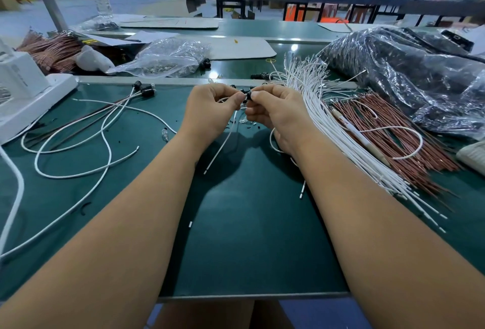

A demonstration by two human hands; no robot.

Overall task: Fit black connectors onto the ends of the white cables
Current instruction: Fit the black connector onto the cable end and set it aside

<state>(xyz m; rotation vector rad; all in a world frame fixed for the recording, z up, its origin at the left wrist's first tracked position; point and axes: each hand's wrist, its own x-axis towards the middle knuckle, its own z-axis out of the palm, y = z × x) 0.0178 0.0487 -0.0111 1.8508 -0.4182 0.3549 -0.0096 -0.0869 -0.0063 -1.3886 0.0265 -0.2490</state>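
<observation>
Here, above the green table (236, 223), the right hand (273, 116) pinches a small, hard black connector (248, 96) while the left hand (210, 110) pinches a thin, limp white cable (223, 142), best gripped near its tip.

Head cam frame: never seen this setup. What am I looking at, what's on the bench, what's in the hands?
There is no robot here. A person wears one wide-angle camera on the head, looking forward and down, so the two bare forearms enter from the bottom edge.

The left hand pinches a white cable whose free end trails down toward the viewer. The right hand pinches a small black connector against that cable's upper end. Whether it is seated yet is hidden by the fingers.

On the green bench: a bundle of white cables to the right, brown wires beside it, and a dark plastic bag behind. Left lie loose white cables, some already ending in black connectors, plus a white device. A clear bag sits further back.
</observation>
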